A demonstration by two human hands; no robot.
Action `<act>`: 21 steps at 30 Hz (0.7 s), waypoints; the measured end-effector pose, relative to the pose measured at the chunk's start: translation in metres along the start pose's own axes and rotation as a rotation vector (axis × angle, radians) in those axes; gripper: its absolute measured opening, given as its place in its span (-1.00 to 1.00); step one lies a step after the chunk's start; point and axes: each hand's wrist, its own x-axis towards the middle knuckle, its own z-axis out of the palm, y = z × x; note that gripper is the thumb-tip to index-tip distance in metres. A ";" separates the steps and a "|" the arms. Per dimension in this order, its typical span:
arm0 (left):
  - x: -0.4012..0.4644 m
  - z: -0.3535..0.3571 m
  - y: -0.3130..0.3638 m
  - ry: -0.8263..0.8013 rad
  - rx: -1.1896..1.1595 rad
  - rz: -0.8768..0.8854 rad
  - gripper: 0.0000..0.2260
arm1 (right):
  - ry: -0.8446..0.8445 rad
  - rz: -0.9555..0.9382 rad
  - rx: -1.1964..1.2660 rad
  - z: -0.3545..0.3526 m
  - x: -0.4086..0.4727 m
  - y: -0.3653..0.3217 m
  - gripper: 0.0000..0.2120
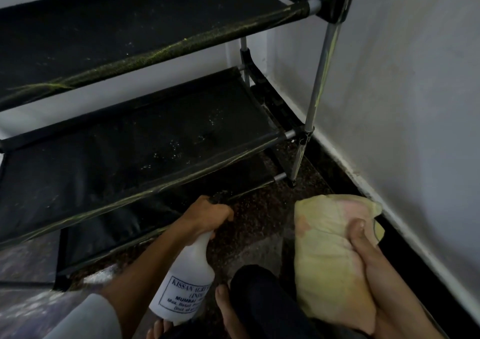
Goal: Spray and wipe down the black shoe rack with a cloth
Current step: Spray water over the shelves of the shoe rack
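The black shoe rack [135, 136] fills the upper left, with fabric shelves and metal poles; droplets glisten on its middle shelf. My left hand [207, 216] grips the black trigger head of a white spray bottle [184, 281], its nozzle pointing at the lowest shelf edge. My right hand [368, 258] holds a folded yellow cloth [327, 247] at the lower right, off the rack, with the thumb on top of the cloth.
A white wall [402, 91] with a black skirting strip runs along the right, close to the rack's corner pole [315, 84]. The floor [259, 208] is dark speckled stone. My bare toes and a dark-clad knee [259, 299] sit at the bottom edge.
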 end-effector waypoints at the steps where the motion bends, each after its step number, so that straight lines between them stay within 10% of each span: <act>1: 0.001 0.000 0.000 -0.010 0.005 0.000 -0.91 | 0.010 -0.005 0.004 0.000 0.000 0.000 -0.18; 21: -0.021 -0.006 -0.013 -0.126 0.044 0.175 -0.85 | -0.010 -0.057 0.066 0.005 -0.003 -0.003 -0.26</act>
